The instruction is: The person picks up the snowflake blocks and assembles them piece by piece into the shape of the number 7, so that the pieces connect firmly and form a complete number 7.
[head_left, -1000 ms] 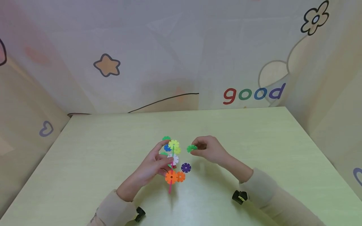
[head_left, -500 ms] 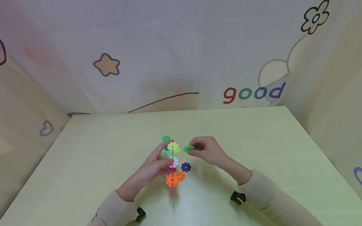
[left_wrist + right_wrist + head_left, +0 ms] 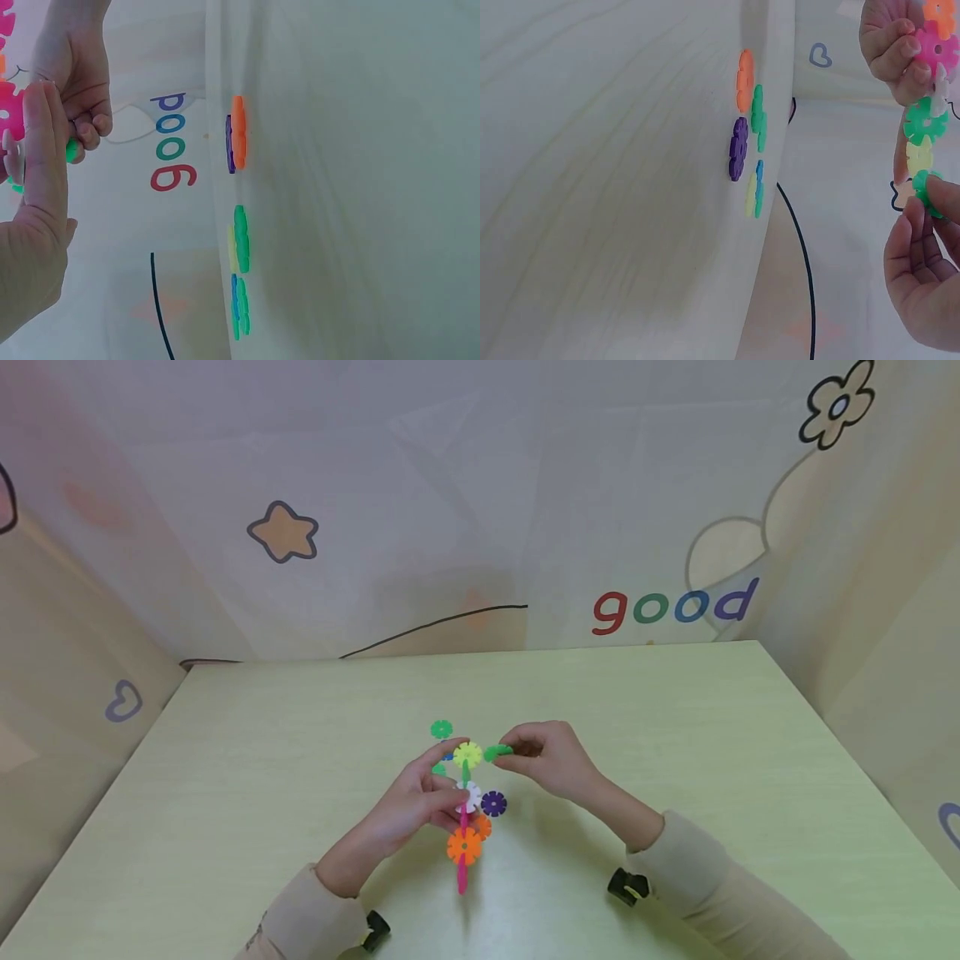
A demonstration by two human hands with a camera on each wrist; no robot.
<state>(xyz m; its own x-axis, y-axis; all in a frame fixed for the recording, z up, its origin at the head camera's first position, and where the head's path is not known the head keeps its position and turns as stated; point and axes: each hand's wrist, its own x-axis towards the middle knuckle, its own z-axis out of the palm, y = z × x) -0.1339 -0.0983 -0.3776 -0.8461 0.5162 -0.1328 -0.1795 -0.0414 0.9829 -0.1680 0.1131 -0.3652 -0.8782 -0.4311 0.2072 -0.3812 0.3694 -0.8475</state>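
Note:
My left hand (image 3: 405, 806) grips a chain of slotted plastic flower discs, held upright above the table. From the top it runs through a yellow disc (image 3: 467, 755), a green one seen edge-on, a white disc (image 3: 472, 798), a pink one, an orange disc (image 3: 463, 846) and another pink disc (image 3: 462, 878). Thumb and fingers hold it around the white disc. On the right, my right hand (image 3: 555, 756) pinches a loose green disc (image 3: 495, 752) between thumb and fingertips. In the right wrist view, this green disc (image 3: 922, 185) overlaps the edge of the yellow disc (image 3: 919, 154).
Loose discs lie flat on the pale table (image 3: 675, 718): a purple one (image 3: 493, 803), an orange one (image 3: 484, 827) partly behind the chain, and green ones (image 3: 441, 729) with a blue one mostly hidden by the left hand. A printed cloth (image 3: 420, 527) hangs behind the table.
The right hand has brought its green disc left, close to the yellow disc. The left hand has shifted the chain slightly right and down and turned it, so the pink discs look wider.

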